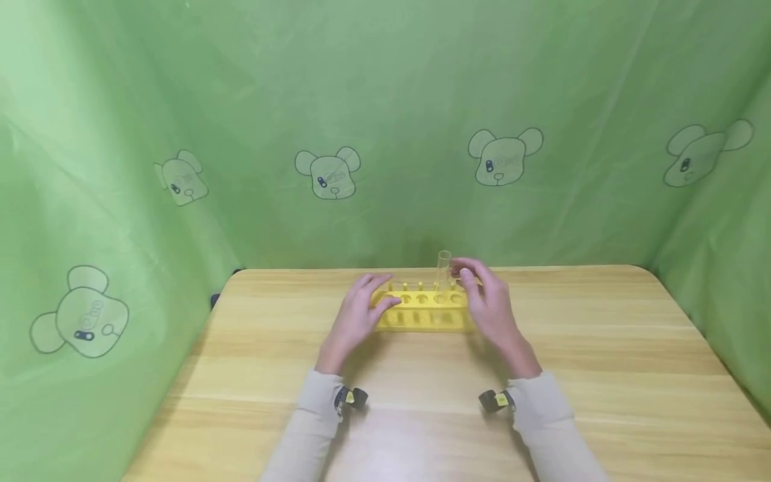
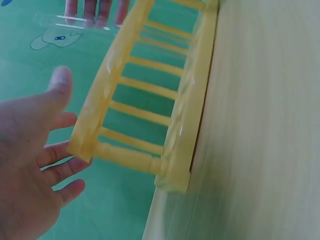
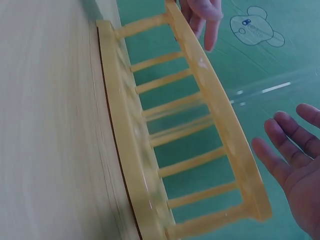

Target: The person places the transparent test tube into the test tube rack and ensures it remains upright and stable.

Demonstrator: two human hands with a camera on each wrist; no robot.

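Observation:
A clear glass test tube (image 1: 444,268) stands upright in a yellow test tube rack (image 1: 421,323), in a hole right of the rack's middle. My right hand (image 1: 490,301) is beside the tube at the rack's right end, its fingers loosely bent and apart from the glass in the right wrist view. At the rack's other end is my left hand (image 1: 355,318), thumb in front and fingers behind. In the left wrist view its thumb is clear of the rack, and its fingertips lie close to the top bar's corner; whether they touch it I cannot tell.
The rack stands on a wooden table (image 1: 409,388) near its far edge. Green curtain (image 1: 409,221) printed with bear heads hangs behind the table and on both sides. A small dark camera (image 1: 359,399) is strapped to each wrist over the grey sleeves.

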